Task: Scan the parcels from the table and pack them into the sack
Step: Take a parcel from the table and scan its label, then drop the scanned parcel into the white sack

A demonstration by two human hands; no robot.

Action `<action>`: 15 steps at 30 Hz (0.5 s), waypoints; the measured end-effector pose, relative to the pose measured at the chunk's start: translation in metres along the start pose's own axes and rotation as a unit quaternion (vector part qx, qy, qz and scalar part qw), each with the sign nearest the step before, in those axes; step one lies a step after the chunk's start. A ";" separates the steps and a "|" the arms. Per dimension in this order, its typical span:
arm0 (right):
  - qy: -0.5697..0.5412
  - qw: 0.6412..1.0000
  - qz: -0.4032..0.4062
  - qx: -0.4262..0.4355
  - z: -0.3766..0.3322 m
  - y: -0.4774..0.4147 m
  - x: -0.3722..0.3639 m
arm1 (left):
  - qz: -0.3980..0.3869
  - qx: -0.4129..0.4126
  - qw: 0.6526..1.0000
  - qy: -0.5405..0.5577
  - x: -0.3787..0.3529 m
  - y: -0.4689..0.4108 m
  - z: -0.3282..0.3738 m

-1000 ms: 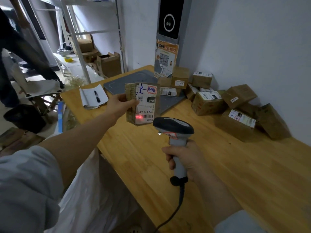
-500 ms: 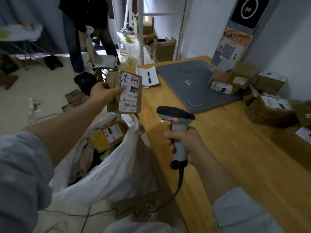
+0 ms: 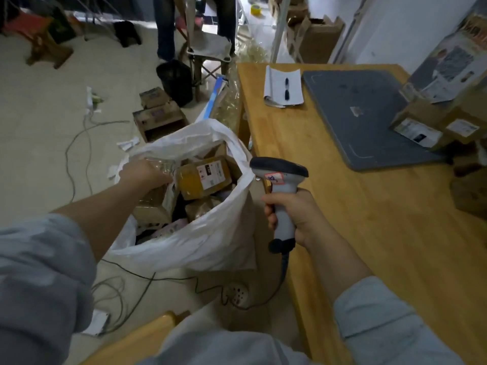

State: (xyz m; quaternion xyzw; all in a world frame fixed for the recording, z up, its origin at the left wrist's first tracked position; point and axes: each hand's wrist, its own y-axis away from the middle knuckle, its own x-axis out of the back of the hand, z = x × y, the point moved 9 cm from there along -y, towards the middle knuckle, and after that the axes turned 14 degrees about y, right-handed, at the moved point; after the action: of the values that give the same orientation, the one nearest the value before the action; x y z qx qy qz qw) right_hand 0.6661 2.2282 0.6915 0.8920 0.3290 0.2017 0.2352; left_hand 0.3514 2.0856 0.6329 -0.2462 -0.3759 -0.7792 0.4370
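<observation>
- The left grip (image 3: 142, 175) held a tape-wrapped brown cardboard parcel with a white label up in front of the scanner a second ago. It has since swung off the pale wooden bench (image 3: 369, 233) and down into the mouth of the white plastic sack (image 3: 210, 246), which stands on the floor against the bench edge.
- A glossy taped brown edge just past the knuckles looks like that tape-wrapped brown cardboard parcel (image 3: 159, 164), now inside the sack rim beside a yellow padded packet (image 3: 203, 177).
- The fingers are hidden behind the back of the hand, so I cannot tell whether the left grip is still clamped on the parcel or has let go.
- The right grip (image 3: 295, 212) stays wrapped round the handle of the grey handheld barcode scanner (image 3: 279, 172), upright over the bench edge and aimed at nothing.
- This parcel's scan seems finished, and its packing all but done.
- More brown cardboard boxes (image 3: 421, 125) wait at the far right of the bench beside a dark grey mat (image 3: 363, 114), so the task is far from over.
</observation>
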 end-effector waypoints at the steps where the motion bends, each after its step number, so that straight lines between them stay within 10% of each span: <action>1: 0.000 1.000 -0.001 -0.003 0.001 -0.002 -0.001 | -0.005 0.005 1.000 0.018 -0.005 0.000 -0.001; 15: -0.275 0.957 0.067 -0.070 0.022 0.013 0.074 | -0.137 -0.260 0.954 -0.056 -0.137 0.084 0.211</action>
State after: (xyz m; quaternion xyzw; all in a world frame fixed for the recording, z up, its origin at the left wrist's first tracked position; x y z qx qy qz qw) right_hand 0.7357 2.2641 0.6963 0.9142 0.1766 -0.0135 0.3644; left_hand 0.5036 2.2944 0.6919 -0.3409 -0.2146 -0.8871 0.2253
